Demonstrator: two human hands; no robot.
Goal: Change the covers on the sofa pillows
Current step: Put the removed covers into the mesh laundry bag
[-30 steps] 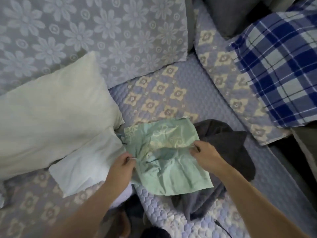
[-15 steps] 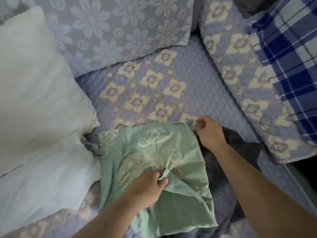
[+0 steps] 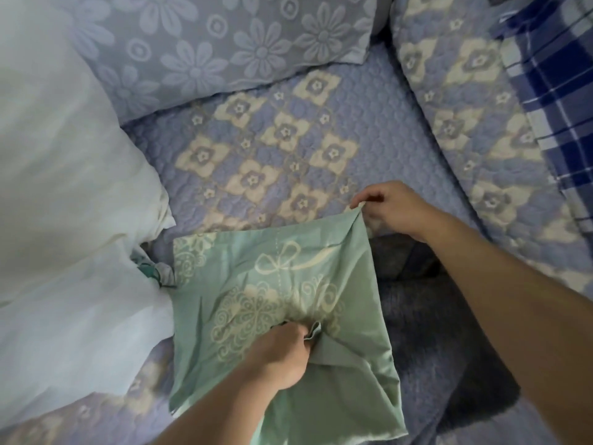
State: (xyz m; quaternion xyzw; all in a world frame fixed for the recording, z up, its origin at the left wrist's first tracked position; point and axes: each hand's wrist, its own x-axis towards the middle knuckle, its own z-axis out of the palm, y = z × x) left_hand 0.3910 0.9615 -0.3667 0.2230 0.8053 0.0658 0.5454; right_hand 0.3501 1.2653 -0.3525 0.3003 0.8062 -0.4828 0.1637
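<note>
While the quilted sofa seat (image 3: 378,130) is filling most of the view with its lilac ground and cream flower blocks, a big white pillow (image 3: 57,194) is lying across the left side, bare of any cover and creased toward its near corner. Behind it, a flowered cushion (image 3: 231,46) in grey-blue is leaning along the back of the seat, and a blue plaid cushion (image 3: 558,91) is showing at the right edge, sitting on another quilted panel. A dark grey cloth (image 3: 430,335) is lying bunched on the seat at the right, partly under the green cover (image 3: 256,284) and under the right forearm.

That green cover, printed with cream bows and lacy scrolls, is lying spread on the near part of the seat, just beside the white pillow, its left edge touching the pillow's corner and its lower end running toward the bottom of the view. A small knot of teal patterned cloth (image 3: 157,273) is poking out between pillow and cover.

Farther back, the right hand (image 3: 394,208) is pinching the cover's far right corner between thumb and fingertips, lifting it slightly off the seat. Nearer, the left hand (image 3: 282,358) is curling its fingers round a gathered fold near the middle of the cover.
</note>
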